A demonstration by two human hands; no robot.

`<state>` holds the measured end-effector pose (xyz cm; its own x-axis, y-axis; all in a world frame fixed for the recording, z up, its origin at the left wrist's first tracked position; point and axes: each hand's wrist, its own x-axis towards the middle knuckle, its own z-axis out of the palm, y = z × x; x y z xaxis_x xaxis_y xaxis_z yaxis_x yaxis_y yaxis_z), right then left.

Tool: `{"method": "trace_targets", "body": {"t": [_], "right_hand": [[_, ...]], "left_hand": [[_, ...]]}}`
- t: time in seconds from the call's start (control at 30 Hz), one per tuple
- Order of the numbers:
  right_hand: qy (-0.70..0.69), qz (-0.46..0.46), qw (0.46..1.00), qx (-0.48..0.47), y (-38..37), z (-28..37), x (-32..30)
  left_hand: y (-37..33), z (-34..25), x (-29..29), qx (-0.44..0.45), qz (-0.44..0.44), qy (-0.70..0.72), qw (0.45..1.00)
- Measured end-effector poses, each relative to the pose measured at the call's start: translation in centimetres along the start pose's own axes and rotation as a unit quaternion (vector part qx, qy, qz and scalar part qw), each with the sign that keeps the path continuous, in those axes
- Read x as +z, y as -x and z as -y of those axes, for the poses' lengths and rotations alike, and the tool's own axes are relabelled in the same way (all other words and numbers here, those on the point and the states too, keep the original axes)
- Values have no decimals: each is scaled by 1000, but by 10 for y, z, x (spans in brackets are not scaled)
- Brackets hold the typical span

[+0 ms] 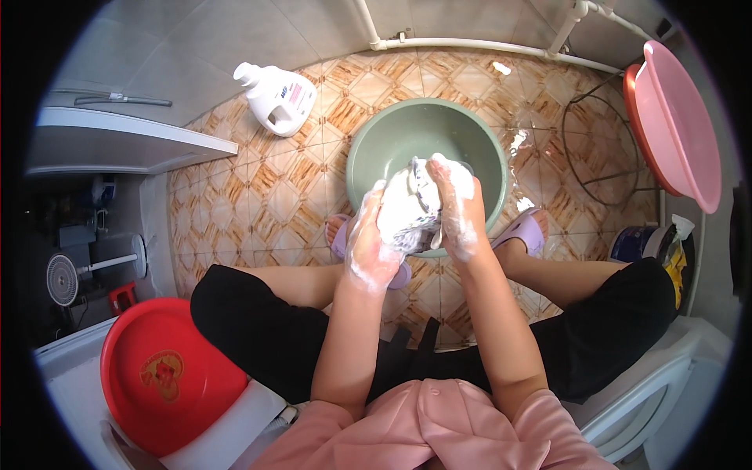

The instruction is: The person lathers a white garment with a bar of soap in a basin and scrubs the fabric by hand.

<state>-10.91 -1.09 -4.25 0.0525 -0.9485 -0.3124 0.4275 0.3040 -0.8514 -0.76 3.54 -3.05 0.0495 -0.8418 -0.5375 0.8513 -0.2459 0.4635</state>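
Note:
A bundled, wet cloth [410, 202], white with dark patterning and thick with suds, is held over the near part of a green basin [368, 141] on the floor. My left hand [371, 249] closes round the cloth's left side, foam covering its fingers and wrist. From the right, my right hand [460, 205] grips the same cloth, also lathered, with its fingers pointing away from me. Some fingertips are hidden by the cloth and suds. Beyond the basin to the left, a white detergent bottle [283, 98] with a handle stands on the tiles.
A red basin [176, 368] sits at near left. Pink basin [681, 129] leans at far right beside a round metal rack [576, 149]. White pipes [470, 45] run along the far wall. A small white fan [63, 280] is at left. Purple slippers [526, 229] flank the green basin.

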Motion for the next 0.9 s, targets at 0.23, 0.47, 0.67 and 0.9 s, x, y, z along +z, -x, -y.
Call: {"method": "trace_targets", "body": {"t": [0.23,0.47,0.67,0.9], "right_hand": [[419,135,797,-413,45,-16,38],[131,69,989,-1,-13,-9,-9],[-148,58,973,170,0,25,-2],[-171,56,969,170,5,36,2]], "left_hand": [[-16,-12,-44,44,309,70,947],[-1,-4,-9,-28,-8,21,999],[7,-16,8,-7,70,45,997],[14,-21,12,55,77,12,995]]}}
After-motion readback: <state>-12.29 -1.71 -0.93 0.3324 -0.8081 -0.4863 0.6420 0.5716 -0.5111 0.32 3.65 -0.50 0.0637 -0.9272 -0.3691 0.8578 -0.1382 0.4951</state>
